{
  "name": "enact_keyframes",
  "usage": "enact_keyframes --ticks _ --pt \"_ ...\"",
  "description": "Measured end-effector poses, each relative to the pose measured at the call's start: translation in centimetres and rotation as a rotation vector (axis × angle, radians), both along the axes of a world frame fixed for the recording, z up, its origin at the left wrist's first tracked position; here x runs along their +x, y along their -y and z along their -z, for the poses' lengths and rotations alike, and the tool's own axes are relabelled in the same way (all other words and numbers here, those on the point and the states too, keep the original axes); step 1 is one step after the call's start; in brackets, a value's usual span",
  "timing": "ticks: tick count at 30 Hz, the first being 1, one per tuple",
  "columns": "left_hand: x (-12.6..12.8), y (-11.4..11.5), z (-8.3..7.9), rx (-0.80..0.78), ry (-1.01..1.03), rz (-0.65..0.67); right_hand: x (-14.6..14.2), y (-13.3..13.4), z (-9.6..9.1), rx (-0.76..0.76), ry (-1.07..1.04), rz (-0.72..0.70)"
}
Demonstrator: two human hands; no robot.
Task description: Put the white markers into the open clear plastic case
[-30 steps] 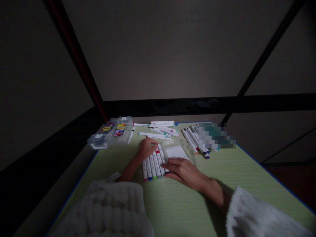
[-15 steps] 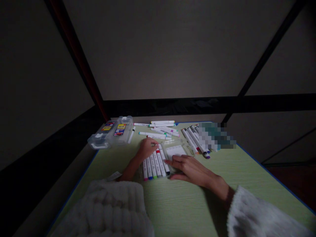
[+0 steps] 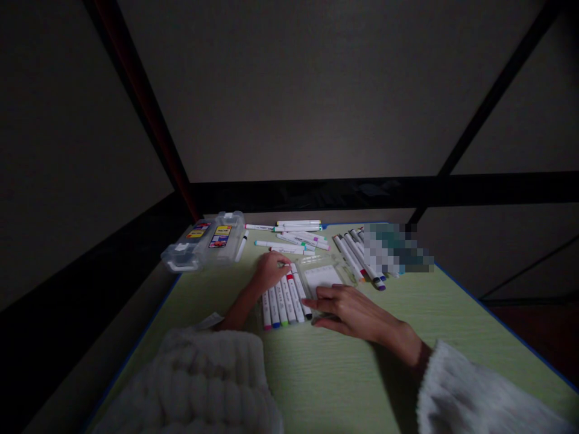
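A row of white markers (image 3: 283, 304) with coloured ends lies side by side in one half of an open clear plastic case (image 3: 305, 259). My left hand (image 3: 271, 269) is curled over the far ends of the row, its fingertips closed at the marker with a red band (image 3: 290, 278). Its other fingers hide several marker tops. My right hand (image 3: 346, 307) is open, fingers spread and palm down, over the case's other half, where a white card (image 3: 320, 276) lies. Its index fingertip touches or nearly touches the rightmost marker (image 3: 300, 290), which has a black end.
Loose white markers (image 3: 298, 227) lie at the table's back. More markers (image 3: 357, 256) are bunched at the right, beside a pixelated patch. A clear plastic box with a handle (image 3: 183, 256) sits at the back left. The green table (image 3: 330, 380) has a blue edge.
My right hand's fingers have shifted very slightly to the right. My left hand and the row of markers look nearly the same.
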State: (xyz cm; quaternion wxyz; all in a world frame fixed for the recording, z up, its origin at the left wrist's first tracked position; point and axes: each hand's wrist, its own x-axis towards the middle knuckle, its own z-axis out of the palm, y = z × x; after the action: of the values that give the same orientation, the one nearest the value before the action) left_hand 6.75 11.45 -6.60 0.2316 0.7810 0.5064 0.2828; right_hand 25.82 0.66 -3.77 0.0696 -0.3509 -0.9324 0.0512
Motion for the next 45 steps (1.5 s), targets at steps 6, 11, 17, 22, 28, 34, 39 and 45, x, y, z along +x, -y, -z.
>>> enact_keyframes --ticks 6,11,17,22,28,34,39,45 --pt "-0.03 0.13 -0.18 0.005 -0.011 0.015 -0.01 -0.05 0.21 0.016 -0.007 -0.008" --pt "0.08 0.25 -0.41 0.012 -0.028 0.013 0.01 -0.12 0.29 -0.002 -0.03 -0.006" --pt "0.15 0.23 -0.33 0.006 -0.04 0.007 -0.05 -0.09 0.15 -0.027 -0.025 -0.001" --pt "0.07 0.23 -0.24 -0.003 -0.028 0.006 -0.06 -0.03 0.22 -0.036 -0.058 0.001" --pt "-0.04 0.25 -0.35 0.003 -0.043 0.007 -0.14 -0.04 0.19 -0.041 -0.082 0.006" --pt "-0.07 0.12 -0.22 0.016 -0.028 0.026 -0.23 0.04 -0.04 -0.059 -0.076 0.016" --pt "-0.13 0.0 -0.03 0.027 -0.032 0.03 -0.24 0.02 -0.09 -0.072 -0.056 0.024" --pt "-0.15 -0.07 0.18 0.024 -0.033 0.03 -0.24 0.0 0.03 -0.082 -0.058 0.026"
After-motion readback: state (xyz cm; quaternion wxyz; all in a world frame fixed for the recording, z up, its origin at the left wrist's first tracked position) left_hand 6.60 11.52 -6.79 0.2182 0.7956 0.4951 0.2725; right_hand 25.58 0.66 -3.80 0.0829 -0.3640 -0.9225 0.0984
